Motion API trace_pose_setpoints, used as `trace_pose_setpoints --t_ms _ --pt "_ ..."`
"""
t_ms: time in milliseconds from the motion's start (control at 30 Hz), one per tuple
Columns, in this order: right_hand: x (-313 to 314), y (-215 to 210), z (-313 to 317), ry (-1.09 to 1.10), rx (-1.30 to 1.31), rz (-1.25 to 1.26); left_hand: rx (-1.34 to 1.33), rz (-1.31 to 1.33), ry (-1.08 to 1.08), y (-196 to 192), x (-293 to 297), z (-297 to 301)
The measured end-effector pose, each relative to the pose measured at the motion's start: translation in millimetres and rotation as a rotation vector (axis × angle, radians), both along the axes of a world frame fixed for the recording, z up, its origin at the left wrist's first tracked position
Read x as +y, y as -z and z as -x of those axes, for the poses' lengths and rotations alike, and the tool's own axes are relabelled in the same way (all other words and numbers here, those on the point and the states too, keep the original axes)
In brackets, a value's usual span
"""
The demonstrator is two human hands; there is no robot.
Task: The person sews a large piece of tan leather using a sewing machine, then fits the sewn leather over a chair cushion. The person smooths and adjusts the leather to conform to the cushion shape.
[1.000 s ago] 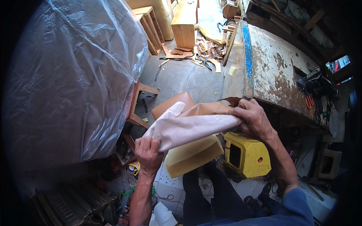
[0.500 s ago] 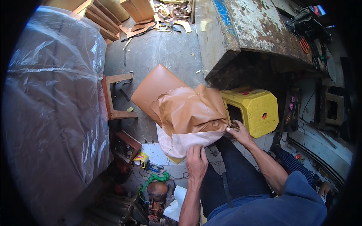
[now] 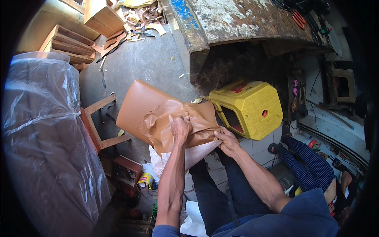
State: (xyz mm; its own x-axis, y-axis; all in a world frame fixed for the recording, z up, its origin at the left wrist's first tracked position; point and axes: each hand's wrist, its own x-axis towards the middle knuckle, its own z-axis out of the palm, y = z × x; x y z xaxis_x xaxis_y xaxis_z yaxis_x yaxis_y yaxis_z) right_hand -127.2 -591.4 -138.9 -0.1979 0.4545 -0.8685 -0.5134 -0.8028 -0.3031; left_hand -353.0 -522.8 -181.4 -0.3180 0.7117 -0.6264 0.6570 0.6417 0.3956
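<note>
Far left: furniture covered by clear plastic sheeting (image 3: pixel 51 134); beside it, a wooden frame (image 3: pixel 114 141). Below: one can (image 3: pixel 145 180), yellow label, print too small to be read. Centre: one smooth brown padded piece (image 3: pixel 142 106), its near part overlapped by a crumpled brown cover (image 3: pixel 199 114), pale underside turned out along the near edge. The left hand (image 3: pixel 181 128), fingers curled, is rested on the cover; whether material is gripped cannot be told. By the right hand (image 3: pixel 227 142), the cover's right edge is pinched between thumb and fingers. Just right: one yellow stool (image 3: pixel 252 110), red marking illegible, by which that side is hemmed in. Beyond: a paint-worn bench (image 3: pixel 244 19); on it, red-handled scissors (image 3: pixel 299 19). Lower right: another person's striped trousers (image 3: pixel 306 162).
</note>
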Motion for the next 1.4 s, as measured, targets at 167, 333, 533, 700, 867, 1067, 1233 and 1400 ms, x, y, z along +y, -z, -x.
trace_pose_setpoints --t_ms 167,333,533,700,867,1067,1233,1400 --pt "5 26 -4 0.016 -0.018 0.049 0.127 -0.035 -0.063 28 17 6" --pt "9 59 -7 0.071 -0.133 0.208 0.045 0.164 0.029 52 35 3" --pt "1 73 4 -0.050 -0.149 -0.019 0.161 0.031 -0.063 71 26 9" --pt "1 76 2 -0.157 -0.224 -0.033 0.126 -0.120 -0.131 63 3 21" --pt "13 69 -6 -0.321 -0.234 0.062 0.006 -0.282 0.015 -21 -99 43" --pt "21 62 -15 -0.514 -0.309 -0.015 0.152 -0.209 -0.044 -99 -224 37" --pt "38 38 -7 -1.161 -0.918 -0.320 0.311 -0.302 -0.416 -85 -271 -24" --pt "75 -30 58 -1.215 -1.075 -1.180 0.496 -0.241 -0.914 -64 -273 -36"
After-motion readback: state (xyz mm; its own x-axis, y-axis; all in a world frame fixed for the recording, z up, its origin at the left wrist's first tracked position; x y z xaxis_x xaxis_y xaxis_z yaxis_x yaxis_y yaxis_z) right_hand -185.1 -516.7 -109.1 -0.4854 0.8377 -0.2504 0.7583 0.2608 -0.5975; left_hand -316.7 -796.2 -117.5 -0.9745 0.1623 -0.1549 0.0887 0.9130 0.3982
